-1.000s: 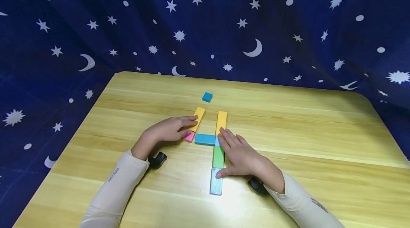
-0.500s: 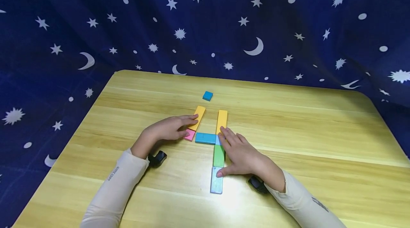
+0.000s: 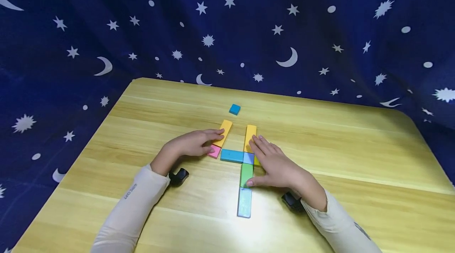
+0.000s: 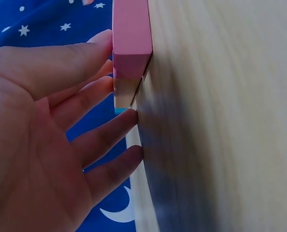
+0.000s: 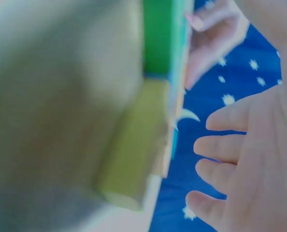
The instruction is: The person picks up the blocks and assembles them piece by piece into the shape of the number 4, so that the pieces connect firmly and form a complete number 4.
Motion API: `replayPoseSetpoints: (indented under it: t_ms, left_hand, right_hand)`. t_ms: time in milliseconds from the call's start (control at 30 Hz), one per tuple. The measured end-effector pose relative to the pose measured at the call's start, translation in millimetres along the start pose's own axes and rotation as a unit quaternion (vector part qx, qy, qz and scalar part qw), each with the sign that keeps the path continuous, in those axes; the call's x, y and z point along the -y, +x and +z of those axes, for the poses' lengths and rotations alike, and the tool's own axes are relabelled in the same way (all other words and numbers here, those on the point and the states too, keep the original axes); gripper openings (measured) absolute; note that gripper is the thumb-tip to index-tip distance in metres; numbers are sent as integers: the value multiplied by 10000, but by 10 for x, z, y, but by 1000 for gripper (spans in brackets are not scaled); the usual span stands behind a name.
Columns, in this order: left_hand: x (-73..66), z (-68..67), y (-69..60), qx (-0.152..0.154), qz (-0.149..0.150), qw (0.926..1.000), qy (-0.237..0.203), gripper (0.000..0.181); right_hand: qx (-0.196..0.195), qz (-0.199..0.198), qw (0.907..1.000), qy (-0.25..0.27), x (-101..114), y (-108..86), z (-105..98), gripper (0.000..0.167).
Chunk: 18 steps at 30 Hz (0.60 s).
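Note:
In the head view, my left hand (image 3: 193, 142) rests its fingertips on a slanted orange block (image 3: 225, 128) and its thumb on a small pink block (image 3: 215, 152) at its near end. The left wrist view shows those fingers extended, not curled. My right hand (image 3: 279, 170) is spread over the right-hand column, palm down. That column holds an orange block (image 3: 251, 130), a lilac square (image 3: 248, 158), a green block (image 3: 246, 172) and a pale blue block (image 3: 244, 203). A blue block (image 3: 232, 156) extends left from the square. Right of it, a yellow block (image 5: 134, 145) is mostly hidden under my right hand.
A small blue square block (image 3: 234, 109) lies apart, farther back on the wooden table (image 3: 337, 146). Dark blue star-patterned cloth (image 3: 170, 16) hangs behind and at the left of the table.
My right hand has shifted slightly away from me, its thumb passing from the pale blue block to the green one, uncovering the lilac square and a yellow edge. My left hand stays on its blocks.

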State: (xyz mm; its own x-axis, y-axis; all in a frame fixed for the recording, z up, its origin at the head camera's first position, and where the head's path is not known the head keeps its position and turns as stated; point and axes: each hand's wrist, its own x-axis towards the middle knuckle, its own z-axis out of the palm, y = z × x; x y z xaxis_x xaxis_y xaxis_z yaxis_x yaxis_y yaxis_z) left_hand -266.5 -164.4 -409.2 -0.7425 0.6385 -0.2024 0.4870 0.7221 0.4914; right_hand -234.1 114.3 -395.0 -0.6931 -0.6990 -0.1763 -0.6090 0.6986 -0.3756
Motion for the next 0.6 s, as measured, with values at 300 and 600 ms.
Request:
replayPoseSetpoints:
  t_ms: [300, 600]
  left_hand:
    - [1, -3, -5, 20, -91, 9999, -48, 47]
    - [-12, 3, -19, 13, -127, 9999, -69, 46]
  right_hand:
    - [-43, 292, 9992, -254, -207, 733, -577, 78]
    - [22, 431, 9967, -691, -356, 1402, -635, 46]
